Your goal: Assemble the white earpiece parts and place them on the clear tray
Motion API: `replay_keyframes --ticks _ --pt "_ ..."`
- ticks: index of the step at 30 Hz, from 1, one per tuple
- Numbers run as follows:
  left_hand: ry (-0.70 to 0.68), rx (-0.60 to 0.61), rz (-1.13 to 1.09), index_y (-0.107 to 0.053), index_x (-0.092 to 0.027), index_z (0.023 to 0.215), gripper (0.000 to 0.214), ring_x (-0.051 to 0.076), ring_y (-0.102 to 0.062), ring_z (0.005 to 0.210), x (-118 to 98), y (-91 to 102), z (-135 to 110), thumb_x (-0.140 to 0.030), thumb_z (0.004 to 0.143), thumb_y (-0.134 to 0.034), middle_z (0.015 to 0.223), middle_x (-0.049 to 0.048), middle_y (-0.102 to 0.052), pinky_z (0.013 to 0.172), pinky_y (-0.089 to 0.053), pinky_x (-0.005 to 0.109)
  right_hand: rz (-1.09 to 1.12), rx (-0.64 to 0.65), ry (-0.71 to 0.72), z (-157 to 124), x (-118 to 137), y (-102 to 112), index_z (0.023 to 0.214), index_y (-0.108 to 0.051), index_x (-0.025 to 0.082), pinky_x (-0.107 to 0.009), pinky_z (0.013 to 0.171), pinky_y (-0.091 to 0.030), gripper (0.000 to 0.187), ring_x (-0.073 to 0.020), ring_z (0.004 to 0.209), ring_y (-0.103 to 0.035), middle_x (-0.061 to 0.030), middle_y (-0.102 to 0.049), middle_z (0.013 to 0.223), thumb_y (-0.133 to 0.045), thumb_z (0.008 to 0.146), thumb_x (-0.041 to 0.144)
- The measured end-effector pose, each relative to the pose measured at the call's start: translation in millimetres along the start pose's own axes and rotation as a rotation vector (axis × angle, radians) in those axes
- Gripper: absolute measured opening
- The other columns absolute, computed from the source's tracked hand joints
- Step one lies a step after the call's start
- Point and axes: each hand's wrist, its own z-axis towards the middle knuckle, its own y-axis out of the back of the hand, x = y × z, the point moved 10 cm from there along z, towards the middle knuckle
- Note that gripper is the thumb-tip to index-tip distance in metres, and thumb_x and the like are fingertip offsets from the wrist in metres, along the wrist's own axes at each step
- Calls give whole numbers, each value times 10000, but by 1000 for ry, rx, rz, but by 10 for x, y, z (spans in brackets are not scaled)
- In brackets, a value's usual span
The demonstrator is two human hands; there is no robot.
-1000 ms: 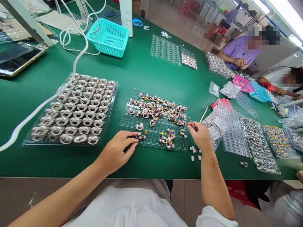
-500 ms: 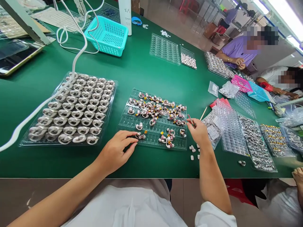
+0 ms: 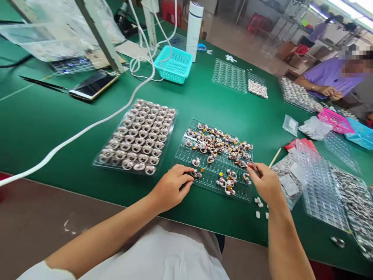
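My left hand [image 3: 171, 188] rests at the near left edge of a clear ridged tray [image 3: 186, 155], its fingers pinched on a small earpiece part with wires [image 3: 197, 174]. My right hand [image 3: 266, 182] is at the tray's right edge, closed round thin tweezers [image 3: 254, 166] whose tip points into the tray. A heap of small earpiece parts with coloured wires [image 3: 217, 142] fills the tray's far half. A few more of them [image 3: 229, 182] lie near the front edge. Left of it stands a second clear tray of grey earpiece shells [image 3: 139, 136] in rows.
A white cable [image 3: 87, 127] crosses the green table [image 3: 46, 128]. A phone [image 3: 93, 85], a teal basket [image 3: 173, 64] and a white bottle [image 3: 193, 24] stand behind. Small white pieces [image 3: 258, 207] lie near my right wrist. Clear trays [image 3: 317, 182] lie right. A person in purple [image 3: 329, 76] works at the far side.
The view has swung left and back, so everything sits further right in the picture. Both hands keep their places at the tray with the same grips.
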Motion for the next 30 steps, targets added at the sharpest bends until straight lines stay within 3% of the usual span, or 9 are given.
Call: replay_keyframes --ticks 10,15,20,30 --pt "25 17 -31 -716 -158 926 164 265 -638 1034 63 -64 -32 -96 889 -567 1130 140 -717 892 -573 455 72 154 231 273 913 -461 791 -602 221 -312 697 -414 182 -230 843 -645 -52 -668 812 -526 911 335" --pt "17 3 -25 -714 -151 906 153 263 -635 1034 38 -31 -25 -96 883 -573 1125 142 -716 907 -572 446 24 179 323 438 1274 -650 792 -606 222 -303 684 -399 141 -198 740 -586 -44 -670 824 -532 886 296" --pt "25 13 -14 -716 -164 918 160 267 -630 1037 46 -46 -32 -108 887 -570 1136 134 -712 902 -572 449 12 223 388 487 1587 -813 736 -582 219 -299 670 -377 175 -196 748 -571 -47 -652 814 -521 887 283" --pt "17 14 -12 -722 -165 906 159 271 -625 1033 49 -52 -35 -114 883 -573 1140 132 -714 887 -575 448 -82 247 454 635 2010 -1009 820 -657 202 -289 679 -397 152 -196 800 -598 -64 -656 906 -538 905 243"
